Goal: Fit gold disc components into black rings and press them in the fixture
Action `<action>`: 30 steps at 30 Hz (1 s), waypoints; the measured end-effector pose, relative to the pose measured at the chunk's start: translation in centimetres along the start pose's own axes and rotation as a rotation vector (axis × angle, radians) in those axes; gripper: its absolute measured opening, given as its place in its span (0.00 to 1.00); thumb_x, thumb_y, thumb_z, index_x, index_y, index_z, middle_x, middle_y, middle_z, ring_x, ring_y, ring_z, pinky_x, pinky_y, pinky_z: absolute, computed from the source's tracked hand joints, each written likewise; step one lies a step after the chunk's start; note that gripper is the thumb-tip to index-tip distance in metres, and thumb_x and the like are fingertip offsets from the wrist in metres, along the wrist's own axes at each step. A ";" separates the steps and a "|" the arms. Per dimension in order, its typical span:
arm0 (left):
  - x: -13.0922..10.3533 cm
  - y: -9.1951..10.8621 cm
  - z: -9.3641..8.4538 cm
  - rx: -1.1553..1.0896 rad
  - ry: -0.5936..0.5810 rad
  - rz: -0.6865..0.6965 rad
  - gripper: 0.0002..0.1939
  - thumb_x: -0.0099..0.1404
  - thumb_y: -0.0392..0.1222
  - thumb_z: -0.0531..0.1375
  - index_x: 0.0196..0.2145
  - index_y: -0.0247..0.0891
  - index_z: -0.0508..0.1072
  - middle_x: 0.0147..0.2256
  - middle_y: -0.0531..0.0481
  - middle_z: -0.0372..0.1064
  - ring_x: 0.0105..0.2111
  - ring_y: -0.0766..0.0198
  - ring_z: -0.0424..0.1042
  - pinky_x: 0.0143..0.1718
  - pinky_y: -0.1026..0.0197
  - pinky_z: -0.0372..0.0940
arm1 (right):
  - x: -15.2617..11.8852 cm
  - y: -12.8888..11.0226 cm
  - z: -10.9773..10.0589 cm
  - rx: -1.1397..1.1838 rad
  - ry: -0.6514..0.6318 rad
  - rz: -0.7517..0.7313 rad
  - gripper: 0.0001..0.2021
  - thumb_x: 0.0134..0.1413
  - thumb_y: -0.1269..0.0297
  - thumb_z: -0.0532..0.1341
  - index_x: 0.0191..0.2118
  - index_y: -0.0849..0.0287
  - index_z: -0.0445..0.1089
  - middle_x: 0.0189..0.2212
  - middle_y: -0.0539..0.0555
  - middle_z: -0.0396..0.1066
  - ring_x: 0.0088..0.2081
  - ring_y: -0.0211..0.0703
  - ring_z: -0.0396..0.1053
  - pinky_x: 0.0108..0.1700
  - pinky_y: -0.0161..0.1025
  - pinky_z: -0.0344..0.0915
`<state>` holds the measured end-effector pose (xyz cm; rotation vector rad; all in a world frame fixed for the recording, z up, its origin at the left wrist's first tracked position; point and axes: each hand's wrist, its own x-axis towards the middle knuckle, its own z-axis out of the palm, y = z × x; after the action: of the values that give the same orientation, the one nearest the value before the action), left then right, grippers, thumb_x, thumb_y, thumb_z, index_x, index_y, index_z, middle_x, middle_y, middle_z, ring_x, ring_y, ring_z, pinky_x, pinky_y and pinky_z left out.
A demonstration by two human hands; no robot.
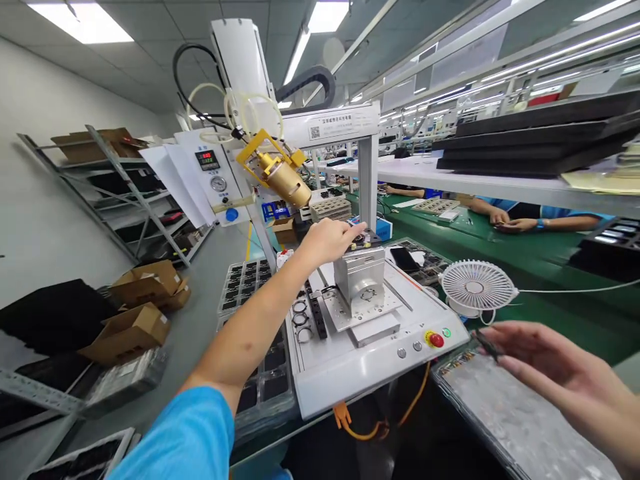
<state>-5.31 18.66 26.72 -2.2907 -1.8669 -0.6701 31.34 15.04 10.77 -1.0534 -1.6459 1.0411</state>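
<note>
My left hand (pixel 327 240) reaches over the metal fixture (pixel 361 280) on the white machine (pixel 380 370), below the gold cylinder (pixel 287 181). Its fingers touch the dark top of the fixture; whether they hold anything there is hidden. At the right, my right hand (pixel 530 353) pinches a small dark part (pixel 487 347) between thumb and fingers, above a clear plastic tray (pixel 530 407). Several dark rings (pixel 301 320) lie on the machine bed left of the fixture.
A white fan (pixel 477 287) stands behind my right hand. The machine's front edge has a red button (pixel 437 340). A phone (pixel 404 259) lies behind the machine bed. Stacked trays (pixel 250 287) stand at its left. Other people's hands (pixel 510 221) are across the green table (pixel 545 267).
</note>
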 end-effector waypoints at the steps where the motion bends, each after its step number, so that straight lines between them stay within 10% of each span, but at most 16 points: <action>1: -0.5 -0.3 0.0 -0.017 -0.020 0.064 0.33 0.75 0.62 0.44 0.26 0.39 0.76 0.29 0.44 0.77 0.38 0.52 0.77 0.44 0.53 0.67 | -0.8 0.8 -0.2 0.019 0.015 0.068 0.24 0.35 0.43 0.75 0.41 0.42 0.79 0.43 0.61 0.79 0.45 0.68 0.78 0.49 0.55 0.79; 7: -1.5 -2.2 0.3 -0.090 -0.148 0.189 0.32 0.66 0.61 0.61 0.60 0.39 0.71 0.66 0.37 0.63 0.68 0.45 0.59 0.67 0.45 0.55 | -0.2 3.8 1.3 0.085 -0.022 0.256 0.29 0.29 0.41 0.75 0.40 0.49 0.78 0.42 0.63 0.80 0.44 0.69 0.78 0.49 0.54 0.79; 16: -1.0 -5.6 3.1 -0.293 -0.069 0.345 0.30 0.60 0.54 0.70 0.57 0.42 0.71 0.67 0.37 0.62 0.69 0.46 0.58 0.69 0.39 0.53 | 2.0 10.4 2.8 0.074 -0.148 0.348 0.39 0.37 0.44 0.71 0.55 0.60 0.67 0.39 0.63 0.79 0.39 0.59 0.79 0.39 0.49 0.77; 22: -1.3 -4.3 2.1 -0.153 -0.133 0.347 0.36 0.58 0.56 0.71 0.60 0.41 0.69 0.67 0.35 0.62 0.70 0.42 0.55 0.70 0.37 0.48 | 1.9 13.3 5.3 -0.389 -0.215 0.262 0.53 0.43 0.50 0.64 0.72 0.70 0.49 0.33 0.57 0.78 0.35 0.56 0.77 0.43 0.47 0.70; 26: -6.4 -2.0 0.0 -0.229 0.043 0.246 0.38 0.64 0.60 0.65 0.66 0.44 0.61 0.71 0.39 0.54 0.74 0.44 0.43 0.72 0.35 0.42 | 1.2 14.9 7.1 -0.634 -0.222 0.191 0.48 0.52 0.53 0.59 0.74 0.70 0.44 0.36 0.60 0.79 0.39 0.60 0.77 0.42 0.47 0.67; 30: -15.6 1.2 2.9 -0.491 0.104 0.282 0.29 0.62 0.55 0.69 0.58 0.43 0.72 0.64 0.40 0.66 0.68 0.45 0.60 0.69 0.40 0.55 | 1.2 15.2 8.0 -0.675 -0.169 0.150 0.46 0.56 0.54 0.59 0.74 0.71 0.41 0.40 0.63 0.78 0.40 0.60 0.77 0.43 0.46 0.67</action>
<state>-5.72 5.27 18.04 -2.6645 -1.4075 -1.2862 26.31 19.04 -5.22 -1.5737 -2.1550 0.6812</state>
